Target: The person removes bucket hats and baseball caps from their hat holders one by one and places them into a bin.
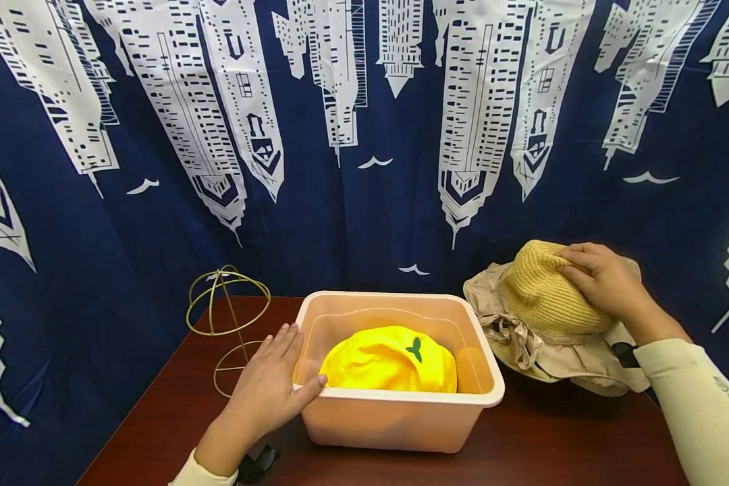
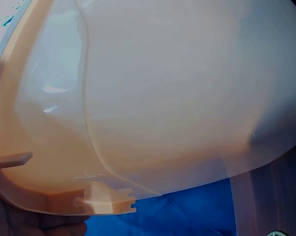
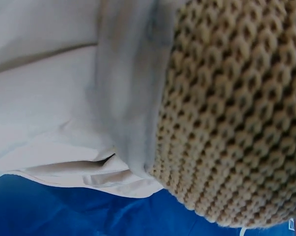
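Observation:
My left hand (image 1: 271,381) rests on the left front corner of a peach plastic bin (image 1: 395,422), fingers straight along the rim and thumb over its front edge. Inside the bin lies a bright yellow hat (image 1: 376,358) with a green sprout-shaped patch. At the right, my right hand (image 1: 601,277) grips the crown of a sun hat (image 1: 537,290), which has a yellow knit crown and a wide beige fabric brim with a tie. In the right wrist view, the knit crown (image 3: 231,113) and pale brim (image 3: 44,108) fill most of the frame.
A gold wire hat stand (image 1: 228,332) stands left of the bin on the dark red-brown table (image 1: 158,412). Behind the table hangs a navy curtain (image 1: 364,223) with white building prints. The sun hat overlaps the table's right side.

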Demonstrator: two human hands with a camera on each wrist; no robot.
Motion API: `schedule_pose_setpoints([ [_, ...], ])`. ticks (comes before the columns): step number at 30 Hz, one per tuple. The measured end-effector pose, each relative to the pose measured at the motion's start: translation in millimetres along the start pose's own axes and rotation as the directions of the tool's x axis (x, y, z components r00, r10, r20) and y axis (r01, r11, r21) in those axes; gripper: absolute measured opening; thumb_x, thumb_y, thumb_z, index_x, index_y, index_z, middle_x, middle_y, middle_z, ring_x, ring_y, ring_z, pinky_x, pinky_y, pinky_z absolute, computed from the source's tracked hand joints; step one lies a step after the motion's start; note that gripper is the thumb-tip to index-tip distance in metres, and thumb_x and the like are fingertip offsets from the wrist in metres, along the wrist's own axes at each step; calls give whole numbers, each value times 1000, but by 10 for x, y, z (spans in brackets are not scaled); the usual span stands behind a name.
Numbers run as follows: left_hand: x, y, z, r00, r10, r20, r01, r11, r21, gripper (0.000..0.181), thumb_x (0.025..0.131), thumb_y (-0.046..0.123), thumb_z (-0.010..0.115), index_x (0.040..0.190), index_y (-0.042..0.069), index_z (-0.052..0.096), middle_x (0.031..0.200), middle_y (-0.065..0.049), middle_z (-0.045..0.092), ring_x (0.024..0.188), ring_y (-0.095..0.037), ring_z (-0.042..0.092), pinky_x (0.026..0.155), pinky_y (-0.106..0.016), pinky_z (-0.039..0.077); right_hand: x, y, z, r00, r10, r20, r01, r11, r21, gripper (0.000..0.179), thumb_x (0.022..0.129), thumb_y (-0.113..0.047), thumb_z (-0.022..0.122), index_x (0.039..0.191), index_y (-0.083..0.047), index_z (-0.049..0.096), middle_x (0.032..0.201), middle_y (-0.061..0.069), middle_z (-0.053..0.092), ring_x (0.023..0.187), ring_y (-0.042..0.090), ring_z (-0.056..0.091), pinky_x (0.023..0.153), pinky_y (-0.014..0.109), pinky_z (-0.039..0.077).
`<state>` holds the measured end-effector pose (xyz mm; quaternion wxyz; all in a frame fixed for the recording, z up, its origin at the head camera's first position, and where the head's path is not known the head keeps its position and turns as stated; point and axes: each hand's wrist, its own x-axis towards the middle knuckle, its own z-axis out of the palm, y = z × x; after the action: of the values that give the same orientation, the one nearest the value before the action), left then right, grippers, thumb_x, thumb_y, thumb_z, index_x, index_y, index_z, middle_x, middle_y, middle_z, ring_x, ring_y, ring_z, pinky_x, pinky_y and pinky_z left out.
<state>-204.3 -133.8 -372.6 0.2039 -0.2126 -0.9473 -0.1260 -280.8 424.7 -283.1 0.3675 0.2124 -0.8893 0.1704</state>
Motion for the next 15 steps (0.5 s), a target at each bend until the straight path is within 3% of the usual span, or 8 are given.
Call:
schedule_pose_setpoints([
  [2, 0, 0, 7, 1000, -3, 2, 3, 1000, -3, 83, 91, 61, 55, 145, -2, 48, 151, -17, 43, 145, -31, 32, 116, -52, 27, -6, -14, 6, 998, -33, -52, 32, 999, -31, 23, 82, 7, 73, 104, 2, 74, 100, 15, 66, 97, 25, 54, 85, 11, 30],
  [6, -4, -6, 20, 1000, -3, 2, 4, 1000, -8, 84, 91, 62, 54, 145, -2, 48, 151, -17, 43, 145, -30, 32, 116, -52, 27, 2, -49, 5, 985, -95, -146, 81, 992, -96, 28, 76, 9, 77, 101, -2, 76, 96, 11, 69, 89, 20, 56, 77, 16, 36],
  [11, -3, -15, 26, 1000, 6, -5, -6, 1000, -4, 83, 91, 62, 54, 144, -2, 49, 150, -17, 44, 144, -31, 32, 116, -52, 27, 95, -127, -34, 963, -174, -206, 153, 982, -115, 32, 72, 13, 77, 101, 0, 75, 99, 15, 70, 86, 32, 60, 80, 19, 37],
  [15, 2, -14, 22, 1000, 9, -6, -9, 1000, -6, 83, 92, 61, 54, 144, -3, 48, 151, -17, 44, 145, -31, 32, 116, -51, 26, 211, -217, -87, 955, -215, -203, 200, 976, -91, 32, 72, 16, 75, 100, 1, 75, 98, 19, 70, 87, 37, 60, 88, 35, 42],
])
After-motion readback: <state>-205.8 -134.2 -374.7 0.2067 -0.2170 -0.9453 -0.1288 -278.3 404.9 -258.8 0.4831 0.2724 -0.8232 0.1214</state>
